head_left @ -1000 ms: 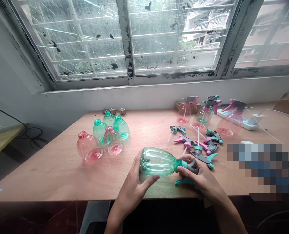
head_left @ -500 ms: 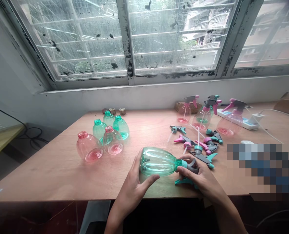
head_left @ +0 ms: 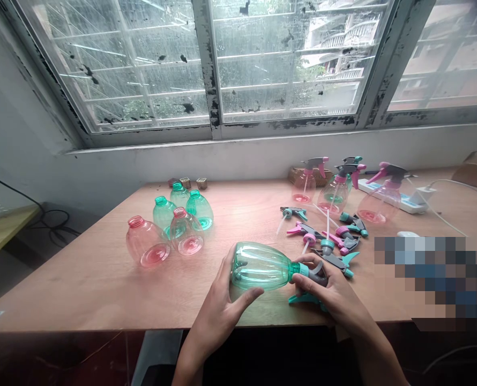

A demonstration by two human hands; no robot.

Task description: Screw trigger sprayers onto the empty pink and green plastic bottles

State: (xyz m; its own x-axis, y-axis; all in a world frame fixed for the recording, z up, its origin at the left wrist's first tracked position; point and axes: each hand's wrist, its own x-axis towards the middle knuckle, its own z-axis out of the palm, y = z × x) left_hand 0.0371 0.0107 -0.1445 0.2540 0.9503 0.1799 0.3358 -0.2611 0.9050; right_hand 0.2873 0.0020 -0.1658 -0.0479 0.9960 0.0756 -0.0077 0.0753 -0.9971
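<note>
A clear green spray bottle point(head_left: 260, 265) lies sideways in the air over the table's front part, its base to the left. My left hand point(head_left: 226, 300) is closed around the base end, thumb along the near side. At the neck, my right hand point(head_left: 322, 284) grips the grey and teal spray head point(head_left: 308, 272), which sits on the bottle's mouth. Part of that head is hidden by the fingers. Just beyond my right hand lie several loose spray heads, among them a grey and teal one point(head_left: 335, 260) and a pink and grey one point(head_left: 305, 231).
Open-necked bottles, green point(head_left: 199, 209) and pink point(head_left: 148, 244), stand at the left. Bottles with heads fitted, such as a pink one point(head_left: 377, 201), stand at the back right beside a white power strip point(head_left: 399, 198). Small blocks point(head_left: 201, 184) sit by the wall. A blurred patch covers the right.
</note>
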